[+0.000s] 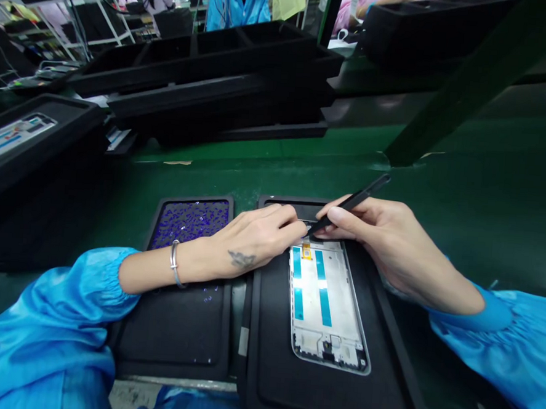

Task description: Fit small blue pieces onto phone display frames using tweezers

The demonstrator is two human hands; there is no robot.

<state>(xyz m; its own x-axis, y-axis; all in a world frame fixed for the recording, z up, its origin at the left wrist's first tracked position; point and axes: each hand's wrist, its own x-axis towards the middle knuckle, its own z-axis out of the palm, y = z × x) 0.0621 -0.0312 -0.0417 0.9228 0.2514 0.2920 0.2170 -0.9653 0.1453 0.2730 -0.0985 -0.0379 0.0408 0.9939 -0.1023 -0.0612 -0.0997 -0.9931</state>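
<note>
Bright overhead light, white glare across the phone frame (325, 300), fisheye bending at the edges

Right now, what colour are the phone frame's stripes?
The stripes on the phone frame are teal, seen best in the head view.

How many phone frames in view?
2: one phone frame in the black tray at centre, another in the black tray at far left. Stacked trays may hide more.

We can read no text, brand or number here: the printed card (15, 139) in the black tray (43, 107) at left of the frame and the yellow label (306, 251) on the phone frame (327, 300), lower centre, are too small or blurred.
</note>
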